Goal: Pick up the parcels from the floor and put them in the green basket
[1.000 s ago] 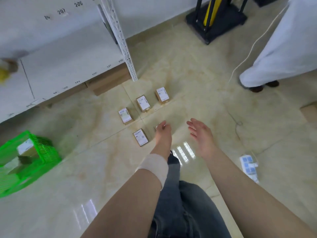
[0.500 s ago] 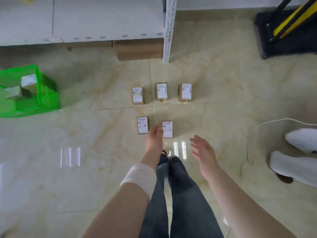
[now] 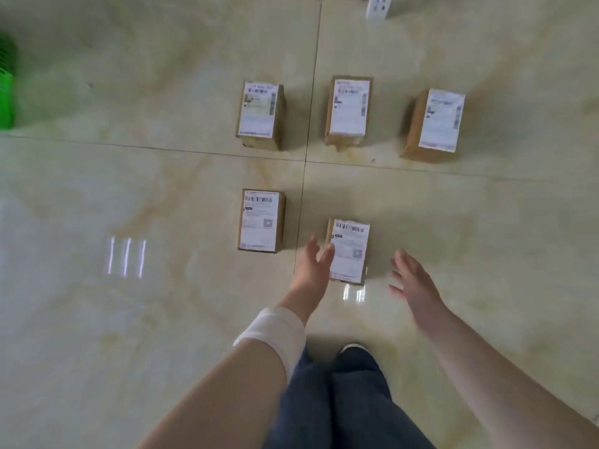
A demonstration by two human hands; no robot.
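Observation:
Several small cardboard parcels with white labels lie on the tiled floor. Three sit in a far row: left parcel (image 3: 261, 114), middle parcel (image 3: 347, 111), right parcel (image 3: 436, 124). Two lie nearer: one parcel (image 3: 261, 221) to the left and the nearest parcel (image 3: 350, 251). My left hand (image 3: 312, 265) is open, its fingertips at the nearest parcel's left side. My right hand (image 3: 413, 280) is open a little to the right of that parcel, apart from it. Only an edge of the green basket (image 3: 5, 89) shows at the far left.
A white shelf post foot (image 3: 377, 6) stands at the top edge. My legs in dark jeans and one shoe (image 3: 353, 350) are below the hands. Bare glossy tile lies between the parcels and the basket.
The view has moved closer and tilted down onto the parcels. Both hands have reached forward to either side of the nearest parcel. The basket has slid almost out of view at the left.

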